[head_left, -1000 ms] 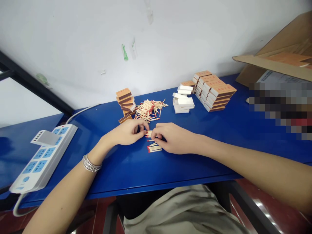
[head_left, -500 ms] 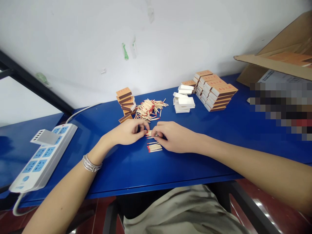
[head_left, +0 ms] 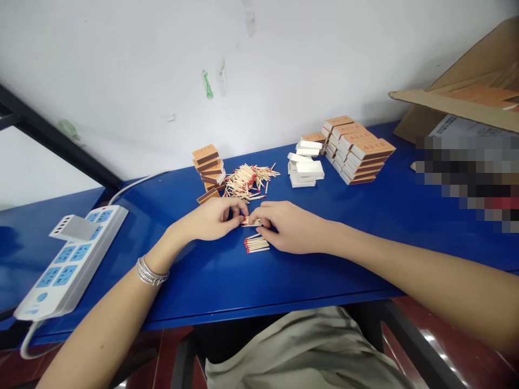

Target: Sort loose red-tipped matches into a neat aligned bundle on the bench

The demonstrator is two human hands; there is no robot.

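Between my hands on the blue table lies a small bunch of matches (head_left: 252, 222), their red heads to the left. My left hand (head_left: 217, 219) is curled, thumb and fingertips closed at the heads of that bunch. My right hand (head_left: 287, 227) reaches in from the other side; its bent forefinger touches the bunch, while the thumb stays apart, lower down. Just below is a separate row of matches (head_left: 256, 244) laid side by side. Beyond my left hand a loose heap of matches (head_left: 251, 181) is spread out.
Orange matchboxes (head_left: 207, 167) are piled left of the heap. White inner trays (head_left: 306, 168) and a stack of matchboxes (head_left: 357, 148) stand at the back right. A power strip (head_left: 68, 265) lies at the left, an open cardboard box (head_left: 441, 102) at the far right.
The single match that lay apart under my right thumb now rests against the lower row. My right forefinger has shifted slightly left over the bunch. My left hand stays put.
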